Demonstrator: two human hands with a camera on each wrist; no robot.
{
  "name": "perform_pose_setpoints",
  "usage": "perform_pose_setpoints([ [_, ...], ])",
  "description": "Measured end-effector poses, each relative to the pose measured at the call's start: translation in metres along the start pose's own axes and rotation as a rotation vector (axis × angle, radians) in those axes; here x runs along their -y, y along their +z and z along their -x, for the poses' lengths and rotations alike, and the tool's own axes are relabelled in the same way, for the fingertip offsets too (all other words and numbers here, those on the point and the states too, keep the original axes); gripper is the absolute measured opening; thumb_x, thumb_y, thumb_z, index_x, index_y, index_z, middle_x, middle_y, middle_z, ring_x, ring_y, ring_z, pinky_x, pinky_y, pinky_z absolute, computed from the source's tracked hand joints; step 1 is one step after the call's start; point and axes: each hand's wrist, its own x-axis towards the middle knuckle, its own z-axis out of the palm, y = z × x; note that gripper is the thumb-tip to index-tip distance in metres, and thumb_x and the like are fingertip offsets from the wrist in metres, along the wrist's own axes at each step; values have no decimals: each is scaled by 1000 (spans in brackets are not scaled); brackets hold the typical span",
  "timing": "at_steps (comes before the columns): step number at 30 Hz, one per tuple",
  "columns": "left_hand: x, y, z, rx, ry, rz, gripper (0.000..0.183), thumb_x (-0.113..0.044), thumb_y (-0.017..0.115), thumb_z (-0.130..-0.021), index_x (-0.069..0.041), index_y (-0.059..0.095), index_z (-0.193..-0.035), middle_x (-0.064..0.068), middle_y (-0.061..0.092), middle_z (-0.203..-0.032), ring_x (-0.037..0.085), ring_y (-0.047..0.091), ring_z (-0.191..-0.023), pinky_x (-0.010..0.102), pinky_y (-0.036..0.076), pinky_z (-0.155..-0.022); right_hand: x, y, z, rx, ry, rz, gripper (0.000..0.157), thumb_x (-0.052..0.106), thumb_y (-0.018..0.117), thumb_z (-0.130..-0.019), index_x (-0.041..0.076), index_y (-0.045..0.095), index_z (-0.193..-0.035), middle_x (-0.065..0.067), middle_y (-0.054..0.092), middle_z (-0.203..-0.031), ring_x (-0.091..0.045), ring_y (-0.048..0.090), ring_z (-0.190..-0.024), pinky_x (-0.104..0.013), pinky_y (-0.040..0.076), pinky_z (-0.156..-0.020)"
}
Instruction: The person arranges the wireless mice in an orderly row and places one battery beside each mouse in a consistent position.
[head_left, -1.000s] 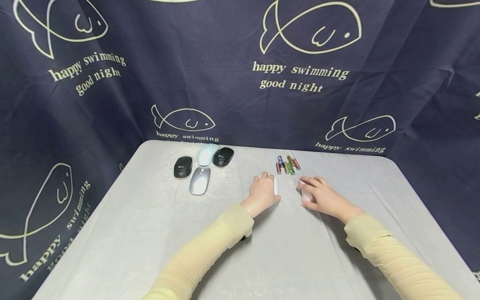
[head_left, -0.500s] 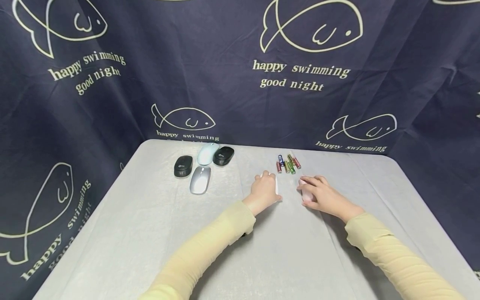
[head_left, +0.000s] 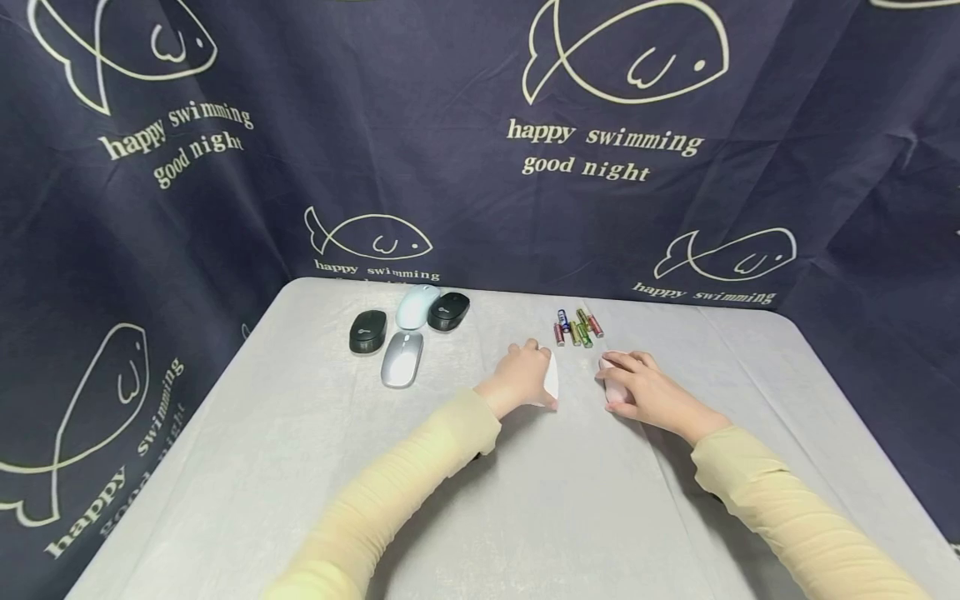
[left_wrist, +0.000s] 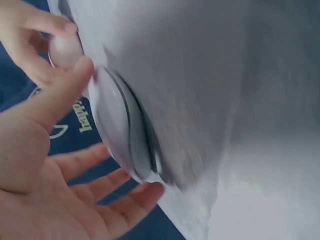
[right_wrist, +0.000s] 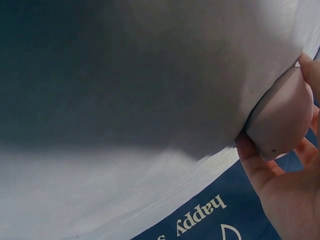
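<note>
A white computer mouse (head_left: 551, 380) lies on the table just right of my left hand (head_left: 519, 375). In the left wrist view the hand's fingers are spread loosely around that mouse, thumb near one end and fingertips along the other, the palm well back from it. My right hand (head_left: 651, 398) holds a pale pink mouse (right_wrist: 284, 112) on the tabletop, thumb and fingers at its sides and ends. The right hand covers much of this mouse in the head view. Several small batteries (head_left: 576, 330) in red, green and blue lie in a cluster beyond the two hands.
Left of the hands, two black mice (head_left: 367, 332), a light blue mouse (head_left: 417, 307) and a silver mouse (head_left: 402, 360) sit in a group. The pale table (head_left: 540, 517) ends at a dark blue printed curtain (head_left: 465, 150).
My left hand has drawn back slightly to the left and its fingers have loosened, baring more of the white mouse. The right hand stays on the pink mouse.
</note>
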Motion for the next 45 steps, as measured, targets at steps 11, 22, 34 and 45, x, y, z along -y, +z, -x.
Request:
perform_pose_setpoints([
  [11, 31, 5, -7, 88, 194, 171, 95, -47, 86, -60, -16, 39, -137, 12, 42, -137, 29, 39, -127, 39, 39, -106, 1, -2, 0, 28, 35, -7, 43, 21, 79, -73, 6, 65, -111, -25, 52, -131, -47, 47, -108, -59, 40, -92],
  [22, 31, 6, -6, 74, 227, 250, 92, -43, 86, -62, -16, 40, -136, 11, 43, -133, 25, 43, -120, 34, 41, -102, 0, -3, 2, 26, 38, -1, 44, 21, 79, -73, 5, 65, -111, -25, 52, -131, -47, 47, -108, -58, 40, -92],
  [34, 46, -3, 2, 23, 286, 184, 102, -49, 85, -61, -14, 35, -143, 15, 35, -146, 31, 33, -134, 41, 30, -113, 1, -3, 1, 25, 32, 2, 44, 22, 79, -74, 5, 64, -112, -25, 52, -131, -47, 47, -108, -57, 40, -93],
  [45, 81, -31, 29, -46, 268, 30, 97, -52, 81, -64, -16, 37, -143, 10, 34, -148, 31, 31, -135, 49, 29, -111, 4, -5, 0, 32, 43, -9, 44, 21, 79, -73, 5, 65, -112, -25, 51, -131, -47, 46, -108, -58, 40, -93],
])
